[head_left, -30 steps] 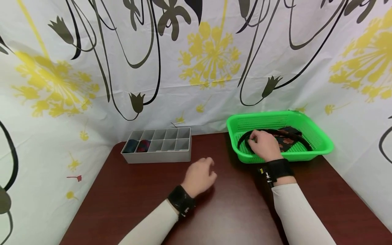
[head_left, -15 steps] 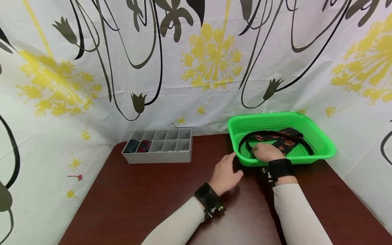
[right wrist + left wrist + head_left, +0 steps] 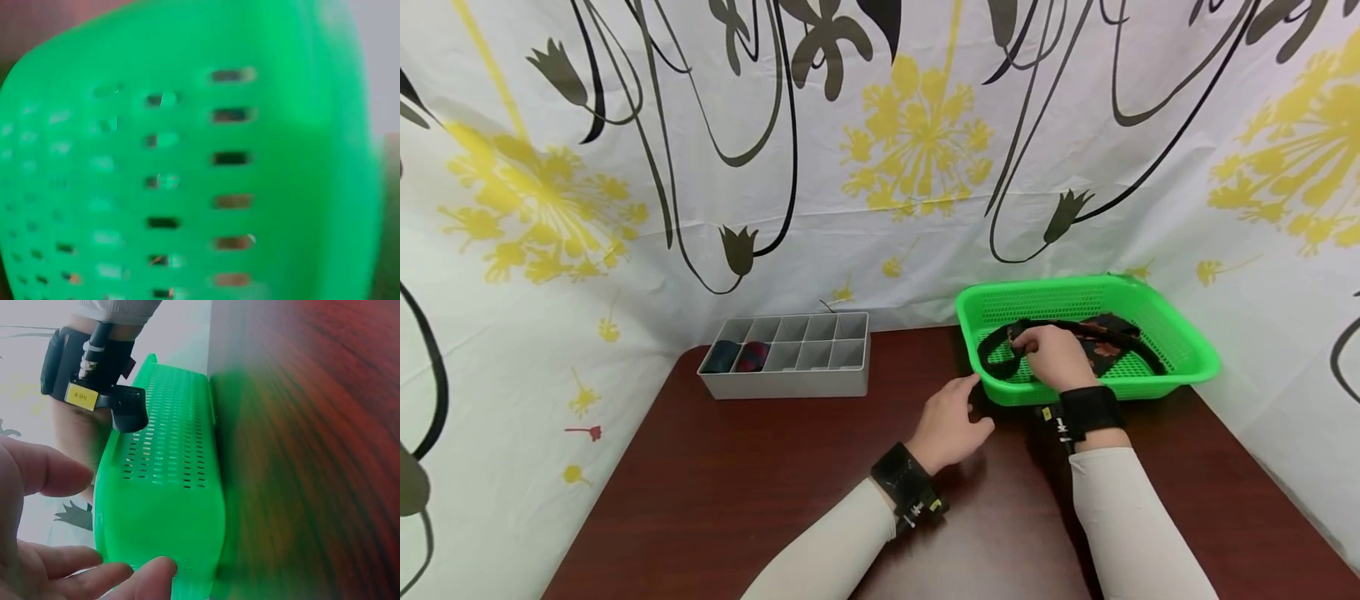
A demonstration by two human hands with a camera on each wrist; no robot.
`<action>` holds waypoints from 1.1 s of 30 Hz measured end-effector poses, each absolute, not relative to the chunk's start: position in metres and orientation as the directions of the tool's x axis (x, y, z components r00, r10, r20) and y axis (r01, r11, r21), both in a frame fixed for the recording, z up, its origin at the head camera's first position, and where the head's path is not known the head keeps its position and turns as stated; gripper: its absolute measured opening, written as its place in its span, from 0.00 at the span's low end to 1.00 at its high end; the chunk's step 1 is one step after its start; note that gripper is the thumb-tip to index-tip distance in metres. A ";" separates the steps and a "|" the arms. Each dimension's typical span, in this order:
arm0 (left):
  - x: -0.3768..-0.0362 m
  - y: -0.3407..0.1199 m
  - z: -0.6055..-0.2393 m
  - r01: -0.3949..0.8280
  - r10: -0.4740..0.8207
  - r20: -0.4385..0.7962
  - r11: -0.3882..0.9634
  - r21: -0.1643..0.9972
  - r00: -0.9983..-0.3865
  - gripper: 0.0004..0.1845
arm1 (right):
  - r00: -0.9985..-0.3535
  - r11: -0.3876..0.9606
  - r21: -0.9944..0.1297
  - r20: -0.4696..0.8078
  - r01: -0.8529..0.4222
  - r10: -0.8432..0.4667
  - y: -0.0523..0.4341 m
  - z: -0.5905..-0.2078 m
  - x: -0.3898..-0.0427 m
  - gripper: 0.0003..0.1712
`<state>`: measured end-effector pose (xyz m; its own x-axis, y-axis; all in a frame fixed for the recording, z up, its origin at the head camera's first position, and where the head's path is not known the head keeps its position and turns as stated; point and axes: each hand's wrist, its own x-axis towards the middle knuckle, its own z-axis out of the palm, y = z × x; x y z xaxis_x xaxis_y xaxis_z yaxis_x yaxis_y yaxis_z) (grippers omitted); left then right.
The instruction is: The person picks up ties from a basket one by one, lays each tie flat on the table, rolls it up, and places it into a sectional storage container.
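Note:
A dark necktie with reddish flowers (image 3: 1105, 354) lies looped inside the green plastic basket (image 3: 1197, 360) at the right. My right hand (image 3: 1062, 360) reaches over the basket's near rim and pinches the narrower part of the necktie; its fingertips are partly hidden. At the basket's near left corner, my left hand (image 3: 951, 427) touches the rim with extended fingers, thumb spread apart. In the left wrist view, the left fingers (image 3: 153, 581) lie against the basket's green wall (image 3: 162, 515). Only the perforated basket wall (image 3: 281, 187) fills most of the blurred right wrist view.
A grey divided box (image 3: 790, 385) stands at the back left of the dark red-brown table (image 3: 700, 492). Two of its left compartments hold a teal fabric roll (image 3: 721, 357) and a red-and-dark fabric roll (image 3: 752, 357). A patterned cloth (image 3: 880, 283) hangs behind the table.
My left hand has moved right to the basket's corner. My right hand has dipped lower in the basket, then risen slightly, lifting part of the necktie and shifting its left loop.

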<state>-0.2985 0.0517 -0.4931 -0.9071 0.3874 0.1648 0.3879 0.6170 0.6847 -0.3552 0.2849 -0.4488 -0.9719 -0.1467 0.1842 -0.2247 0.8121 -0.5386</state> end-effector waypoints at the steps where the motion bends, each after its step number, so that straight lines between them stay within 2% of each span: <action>1: -0.300 0.051 -0.492 0.384 0.376 0.175 0.605 0.697 -0.910 0.35 | -0.971 0.797 -0.560 0.193 -0.227 -0.141 0.285 -0.446 -0.355 0.19; 5: -0.304 0.046 -0.487 0.385 0.300 0.256 0.543 0.747 -0.919 0.27 | -0.976 0.711 -0.670 0.131 -0.215 -0.172 0.286 -0.436 -0.351 0.14; 10: -0.311 0.039 -0.482 0.399 0.192 0.350 0.496 0.771 -0.917 0.15 | -0.945 0.595 -0.757 0.090 -0.270 -0.314 0.283 -0.427 -0.351 0.08; 12: -0.314 0.037 -0.482 0.387 0.162 0.354 0.482 0.786 -0.921 0.15 | -0.918 0.546 -0.777 0.098 -0.312 -0.384 0.280 -0.427 -0.353 0.06; 15: -0.318 0.034 -0.485 0.359 0.156 0.324 0.433 0.827 -0.933 0.19 | -0.871 0.461 -0.815 0.104 -0.351 -0.481 0.275 -0.430 -0.356 0.05; 19: -0.325 0.032 -0.491 0.337 0.202 0.287 0.290 0.896 -0.936 0.21 | -0.816 0.359 -0.854 0.121 -0.375 -0.565 0.267 -0.436 -0.357 0.06; 23: -0.329 0.032 -0.494 0.327 0.222 0.284 0.189 0.926 -0.933 0.16 | -0.803 0.321 -0.868 0.137 -0.379 -0.580 0.259 -0.441 -0.358 0.06; 30: -0.328 0.035 -0.496 0.345 0.178 0.311 0.215 0.914 -0.934 0.06 | -0.810 0.270 -0.885 0.178 -0.380 -0.559 0.251 -0.448 -0.361 0.08; 33: -0.327 0.033 -0.492 0.324 0.140 0.300 0.207 0.923 -0.944 0.04 | -0.819 0.345 -0.830 0.210 -0.438 -0.534 0.249 -0.450 -0.362 0.14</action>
